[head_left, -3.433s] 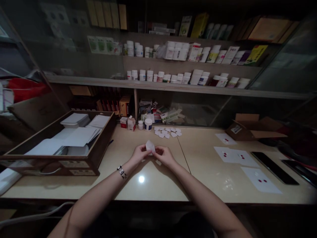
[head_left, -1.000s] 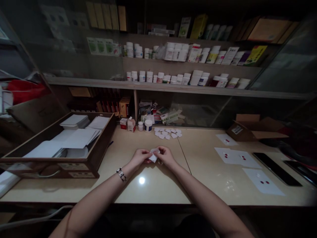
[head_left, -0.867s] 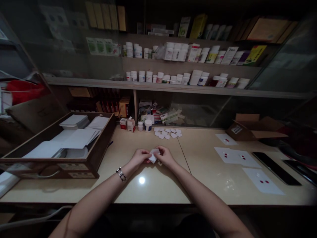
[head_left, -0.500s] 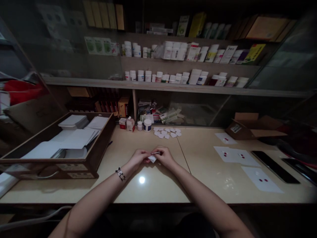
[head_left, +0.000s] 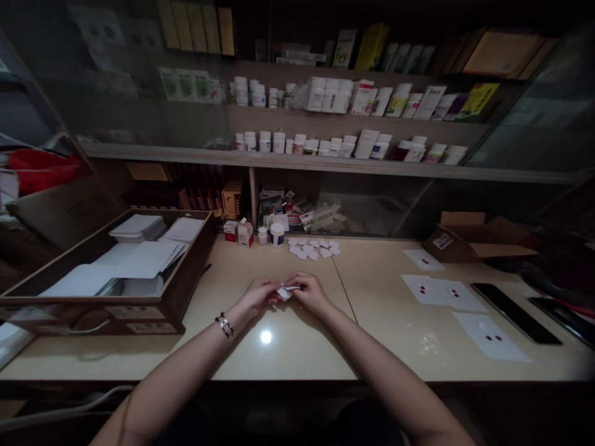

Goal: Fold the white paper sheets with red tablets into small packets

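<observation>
1. Now, in the head view, the paper slip [head_left: 284,295] lies low and creased between the fingertips, one flap raised toward the right; some seconds earlier it stood as a taller, pointed sheet. Folding thus appears under way rather than finished.
2. Grip: the left hand [head_left: 260,295] pinches the slip's left side, and the right hand [head_left: 310,293] pinches its right flap. Whether the slip touches the tabletop [head_left: 385,334] cannot be told.
3. Position: the slip is near the middle of the tabletop, on the near side of the small white papers [head_left: 302,254] and apart from them.
4. Edges: left, the wooden tray [head_left: 173,305]; far, the white jar [head_left: 277,235] beside those papers; near, the tabletop's own edge.
5. Room: sideways movement seems freest on the right, as far as the white sheets [head_left: 506,352] bearing red tablets [head_left: 488,338], with a black phone [head_left: 515,313] just beside.
</observation>
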`<state>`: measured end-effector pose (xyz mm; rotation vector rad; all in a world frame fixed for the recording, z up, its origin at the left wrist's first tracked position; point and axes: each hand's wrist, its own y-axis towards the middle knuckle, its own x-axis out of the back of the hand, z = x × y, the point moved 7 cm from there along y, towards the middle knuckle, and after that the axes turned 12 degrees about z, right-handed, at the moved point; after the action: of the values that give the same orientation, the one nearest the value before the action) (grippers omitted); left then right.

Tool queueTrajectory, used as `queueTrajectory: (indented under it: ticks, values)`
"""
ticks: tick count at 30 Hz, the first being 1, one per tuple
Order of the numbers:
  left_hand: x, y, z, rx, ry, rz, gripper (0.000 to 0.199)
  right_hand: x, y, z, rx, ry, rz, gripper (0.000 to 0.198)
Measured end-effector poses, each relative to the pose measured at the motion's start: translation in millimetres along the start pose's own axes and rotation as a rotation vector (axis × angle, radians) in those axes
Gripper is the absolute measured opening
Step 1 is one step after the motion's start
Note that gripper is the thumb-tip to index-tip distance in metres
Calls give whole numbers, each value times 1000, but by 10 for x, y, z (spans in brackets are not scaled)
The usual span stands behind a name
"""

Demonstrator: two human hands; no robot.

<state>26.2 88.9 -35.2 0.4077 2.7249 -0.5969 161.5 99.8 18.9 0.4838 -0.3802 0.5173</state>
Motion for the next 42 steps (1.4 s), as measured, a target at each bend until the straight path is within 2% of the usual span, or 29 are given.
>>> queueTrajectory:
  ticks: [6, 13, 19, 25, 34, 37, 39, 42]
  values:
    - [37, 35, 37, -21, -20, -37, 8, -17, -13, 88, 52, -76, 23, 23]
    - [24, -1, -1, -31, -107, -36, 4, -39, -6, 93, 16, -101, 81, 21]
    - [24, -10, -5, -7, -28, -24, 10, -48, -19, 100, 6, -121, 85, 24]
    - [62, 7, 4, -49, 10, -75, 12, -56, -24, 127, 26, -149, 107, 26]
    - [32, -32, -41, -46, 51, -54, 15, -52, -33, 137, 41, -129, 137, 29]
    - [14, -67, -100, -99, 106, -91, 15, -60, -48, 168, 37, -119, 156, 29]
    - [2, -96, -154, -157, 156, -132, 14, -64, -44, 154, 7, -58, 150, 23]
    - [-28, -130, -214, -226, 209, -162, 12, -61, -32, 17, -155, 32, 80, 25]
